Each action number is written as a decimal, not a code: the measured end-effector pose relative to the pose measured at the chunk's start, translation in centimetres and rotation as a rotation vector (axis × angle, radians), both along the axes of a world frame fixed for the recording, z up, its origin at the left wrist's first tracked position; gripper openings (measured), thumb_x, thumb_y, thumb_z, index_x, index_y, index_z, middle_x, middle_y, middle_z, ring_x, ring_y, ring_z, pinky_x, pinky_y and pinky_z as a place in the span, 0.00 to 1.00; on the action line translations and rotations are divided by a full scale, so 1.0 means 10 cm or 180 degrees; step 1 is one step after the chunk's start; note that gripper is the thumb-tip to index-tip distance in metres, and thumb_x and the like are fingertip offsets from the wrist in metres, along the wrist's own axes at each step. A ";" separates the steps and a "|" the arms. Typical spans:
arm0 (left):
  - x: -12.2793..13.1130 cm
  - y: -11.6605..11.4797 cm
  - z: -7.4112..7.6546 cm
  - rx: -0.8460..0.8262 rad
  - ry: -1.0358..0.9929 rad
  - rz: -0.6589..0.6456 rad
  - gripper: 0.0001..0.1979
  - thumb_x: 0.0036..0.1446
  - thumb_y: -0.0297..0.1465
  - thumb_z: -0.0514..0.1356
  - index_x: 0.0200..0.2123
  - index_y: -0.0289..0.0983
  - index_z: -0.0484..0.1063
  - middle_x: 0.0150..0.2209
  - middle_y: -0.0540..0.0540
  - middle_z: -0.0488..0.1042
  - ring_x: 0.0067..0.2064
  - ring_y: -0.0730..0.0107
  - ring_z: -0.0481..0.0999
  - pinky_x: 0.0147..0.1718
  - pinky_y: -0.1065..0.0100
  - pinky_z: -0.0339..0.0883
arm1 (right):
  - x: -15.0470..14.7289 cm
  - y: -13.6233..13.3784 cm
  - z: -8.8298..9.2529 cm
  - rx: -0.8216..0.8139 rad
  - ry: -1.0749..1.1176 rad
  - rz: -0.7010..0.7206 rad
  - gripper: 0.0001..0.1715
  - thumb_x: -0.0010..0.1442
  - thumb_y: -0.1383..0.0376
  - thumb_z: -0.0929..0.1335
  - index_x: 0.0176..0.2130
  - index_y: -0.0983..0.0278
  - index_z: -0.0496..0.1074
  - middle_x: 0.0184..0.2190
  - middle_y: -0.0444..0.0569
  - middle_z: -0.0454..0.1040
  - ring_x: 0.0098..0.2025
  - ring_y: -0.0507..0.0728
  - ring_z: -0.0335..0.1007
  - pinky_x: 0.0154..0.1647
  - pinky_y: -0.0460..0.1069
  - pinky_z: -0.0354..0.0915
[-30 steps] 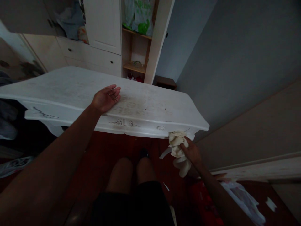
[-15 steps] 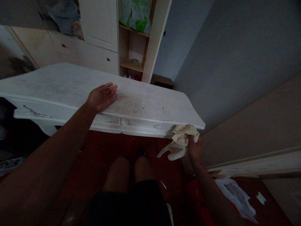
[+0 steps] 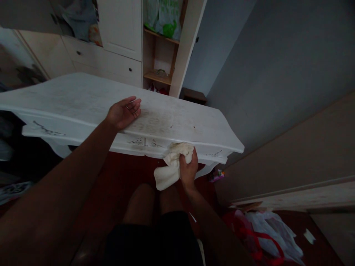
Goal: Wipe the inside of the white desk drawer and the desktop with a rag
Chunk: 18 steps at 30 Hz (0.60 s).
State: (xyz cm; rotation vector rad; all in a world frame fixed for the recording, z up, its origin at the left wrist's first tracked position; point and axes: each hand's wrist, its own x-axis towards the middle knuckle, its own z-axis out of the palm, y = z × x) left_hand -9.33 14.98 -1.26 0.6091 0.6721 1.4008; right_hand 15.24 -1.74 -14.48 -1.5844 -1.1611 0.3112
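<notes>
A white table (image 3: pixel 194 111) with carved drawer fronts stretches across the view, its top smudged with grey dirt. My right hand (image 3: pixel 189 168) grips a cream cloth (image 3: pixel 169 173), pressed against the front face just right of the middle carving. Part of the cloth hangs below the table's lower edge. My left hand (image 3: pixel 124 113) rests at the front of the tabletop, palm turned partly up, fingers loosely curled and apart, with nothing in it.
Behind the table stands a white cabinet (image 3: pixel 119 33) with an open shelf section holding plastic bags (image 3: pixel 166 22). A grey wall (image 3: pixel 277 66) rises on the right. On the red floor lie a white plastic bag (image 3: pixel 273 231) and a red-strapped bag (image 3: pixel 256 240).
My right hand has slid the cloth leftward along the table's front, from near the right corner toward the middle. My left hand stays in place on the tabletop.
</notes>
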 end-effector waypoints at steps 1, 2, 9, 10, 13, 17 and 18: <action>0.00 0.00 0.00 0.0004 -0.0009 -0.0013 0.09 0.64 0.24 0.55 0.33 0.36 0.74 0.31 0.47 0.80 0.35 0.73 0.76 0.42 0.66 0.68 | -0.05 0.01 -0.01 0.0041 -0.0084 0.0021 0.37 0.62 0.58 0.64 0.67 0.63 0.56 0.61 0.61 0.67 0.65 0.66 0.59 0.63 0.66 0.59; 0.00 0.00 0.00 0.0007 -0.0011 -0.0028 0.09 0.65 0.24 0.55 0.34 0.36 0.74 0.31 0.47 0.80 0.35 0.73 0.76 0.42 0.66 0.68 | -0.10 0.02 -0.02 0.0085 -0.0198 0.0082 0.37 0.62 0.59 0.64 0.67 0.63 0.57 0.60 0.60 0.68 0.64 0.66 0.61 0.64 0.65 0.59; 0.00 -0.03 0.03 -0.0062 0.0015 -0.0001 0.10 0.65 0.24 0.53 0.35 0.36 0.74 0.31 0.48 0.80 0.34 0.76 0.77 0.39 0.69 0.70 | -0.62 0.19 -0.01 -0.0199 -0.0811 0.0927 0.39 0.58 0.64 0.68 0.67 0.57 0.58 0.53 0.53 0.70 0.58 0.62 0.67 0.58 0.56 0.67; 0.00 -0.03 0.03 -0.0063 0.0032 0.0012 0.09 0.64 0.24 0.54 0.36 0.36 0.74 0.32 0.48 0.80 0.34 0.76 0.78 0.39 0.69 0.70 | -0.67 0.22 -0.01 -0.0282 -0.0875 0.0990 0.40 0.58 0.63 0.69 0.67 0.57 0.58 0.54 0.53 0.69 0.58 0.62 0.67 0.58 0.56 0.68; -0.01 -0.02 0.02 -0.0073 0.0043 0.0010 0.07 0.63 0.24 0.56 0.38 0.37 0.74 0.33 0.48 0.80 0.34 0.75 0.79 0.40 0.69 0.71 | -0.70 0.26 -0.03 -0.0452 -0.1024 0.1133 0.42 0.57 0.62 0.69 0.68 0.59 0.57 0.55 0.54 0.69 0.58 0.64 0.67 0.57 0.56 0.68; -0.02 0.00 0.00 -0.0055 -0.0046 -0.0065 0.10 0.65 0.24 0.53 0.36 0.37 0.74 0.33 0.47 0.80 0.34 0.73 0.79 0.38 0.69 0.72 | -0.48 0.21 -0.08 -0.0500 -0.1172 0.1238 0.41 0.56 0.64 0.70 0.67 0.56 0.61 0.53 0.53 0.71 0.56 0.64 0.68 0.56 0.57 0.68; -0.02 0.00 0.00 -0.0052 -0.0064 -0.0081 0.10 0.65 0.24 0.53 0.36 0.37 0.74 0.32 0.47 0.80 0.34 0.73 0.79 0.38 0.69 0.72 | -0.39 0.19 -0.11 -0.0539 -0.1241 0.1218 0.40 0.56 0.64 0.70 0.66 0.56 0.62 0.53 0.53 0.71 0.55 0.64 0.69 0.56 0.57 0.68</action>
